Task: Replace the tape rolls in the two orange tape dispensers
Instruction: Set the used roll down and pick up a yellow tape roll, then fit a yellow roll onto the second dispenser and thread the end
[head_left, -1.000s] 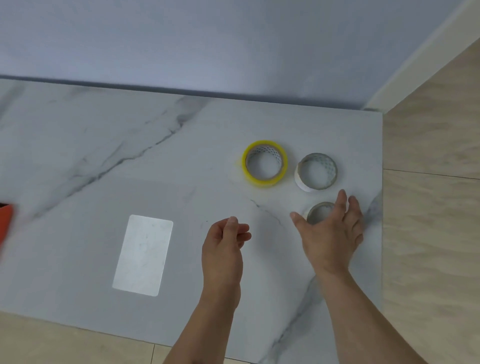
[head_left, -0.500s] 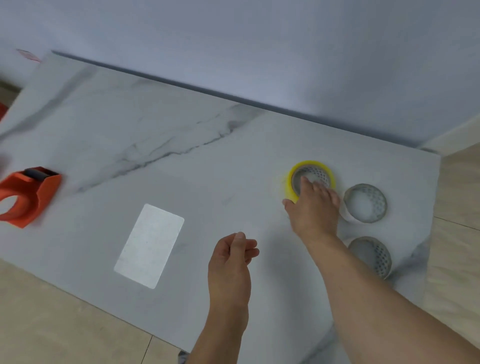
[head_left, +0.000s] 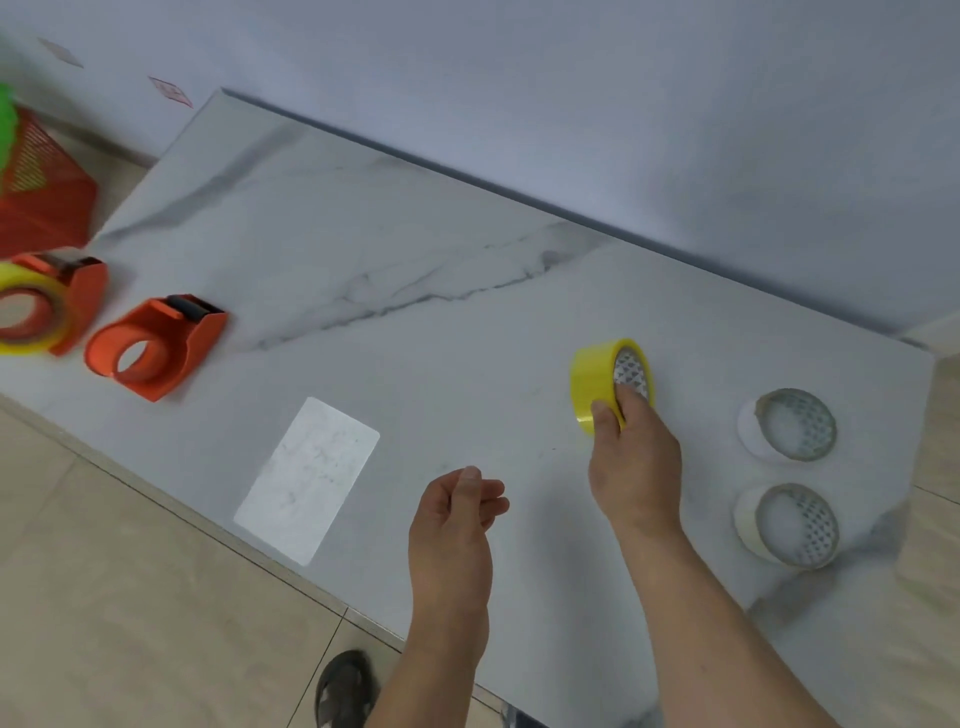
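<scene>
A: Surface?
B: White marble-patterned tabletop (head_left: 467, 249); empty orange plastic tape dispenser (head_left: 156, 347) at its left end.
A: Hands?
B: Right hand (head_left: 631, 457) pinches the tilted yellow tape roll (head_left: 592, 382) (thumb outside, fingers in core). Left hand (head_left: 449, 535) loosely curled, holding nothing.

Partly hidden or cut-off things on and around a marble table

A loaded orange dispenser (head_left: 62, 306) and red mesh basket (head_left: 44, 202) are cut by the left edge and blurred; a green object (head_left: 5, 124) there is unidentifiable. The right hand (head_left: 634, 467) covers the yellow tape roll (head_left: 597, 384) at its lower rim.
</scene>
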